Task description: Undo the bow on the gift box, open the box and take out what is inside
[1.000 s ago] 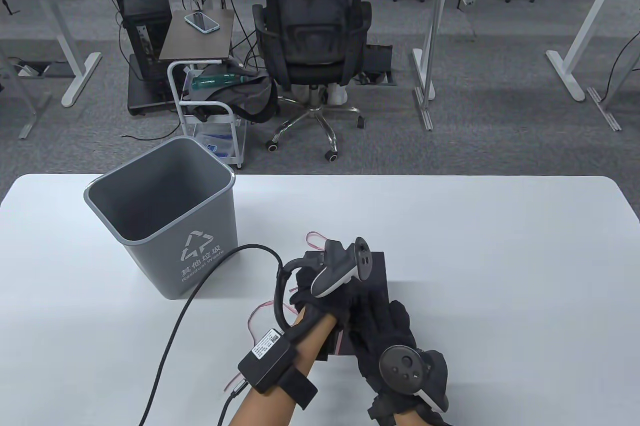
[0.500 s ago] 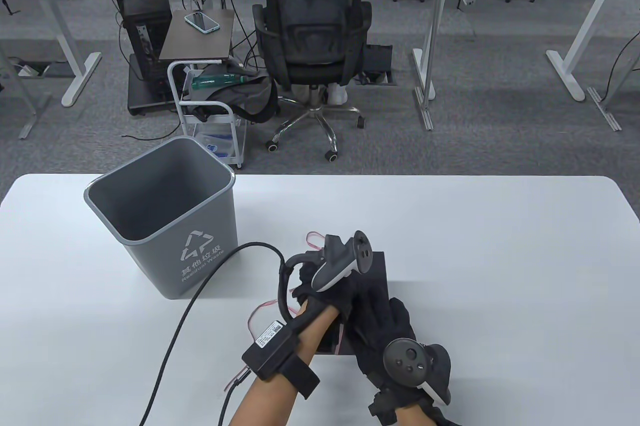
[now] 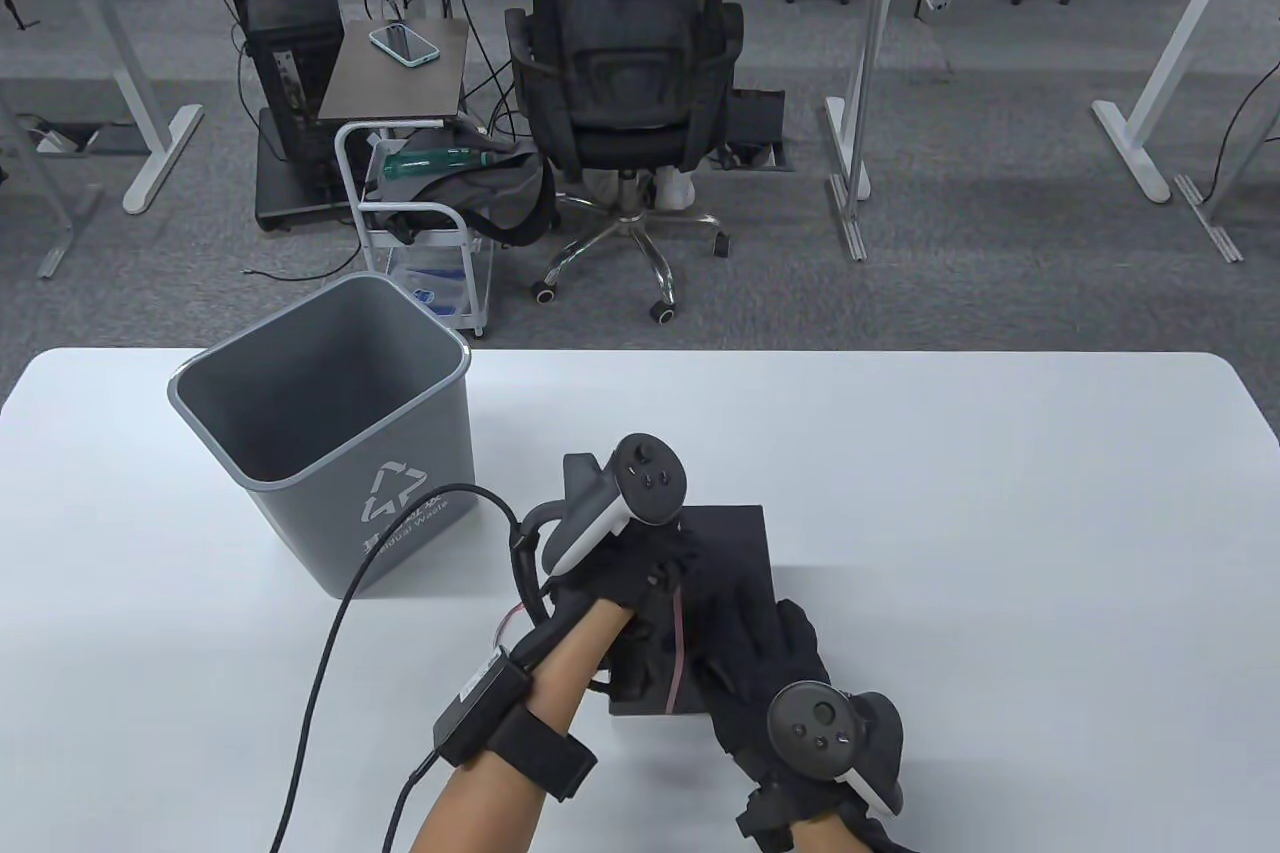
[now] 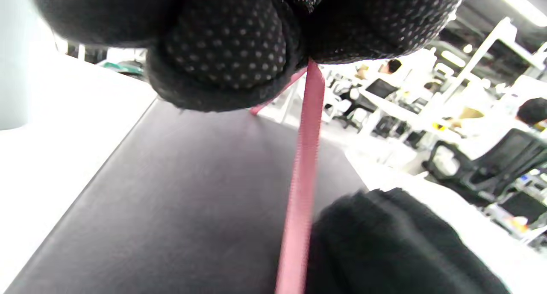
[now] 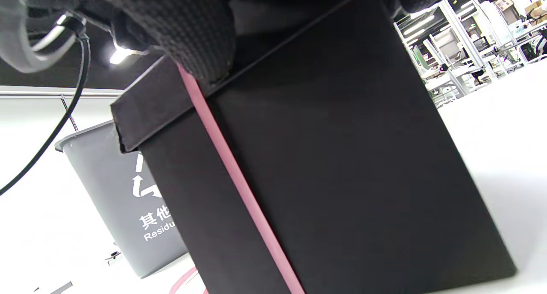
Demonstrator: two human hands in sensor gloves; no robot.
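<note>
A black gift box (image 3: 735, 543) stands on the white table near its front edge, with a pink ribbon (image 3: 680, 638) running over the lid and down the near side (image 5: 239, 183). My left hand (image 3: 662, 575) hovers over the lid's left part. In the left wrist view its fingertips (image 4: 226, 50) pinch the ribbon (image 4: 304, 166) and hold it taut above the lid (image 4: 171, 191). My right hand (image 3: 725, 618) lies flat on the lid's near right part, and its fingers (image 5: 192, 33) press at the lid's edge over the ribbon. The bow itself is hidden under the hands.
A grey waste bin (image 3: 320, 433) stands on the table just left of the box. A black cable (image 3: 340, 613) trails from my left wrist across the table in front of the bin. Beyond the far table edge a person sits on an office chair (image 3: 620, 43).
My left hand has turned so its tracker faces up and has shifted left and away, pulling the ribbon. More of the lid shows. My right hand has stayed on the lid.
</note>
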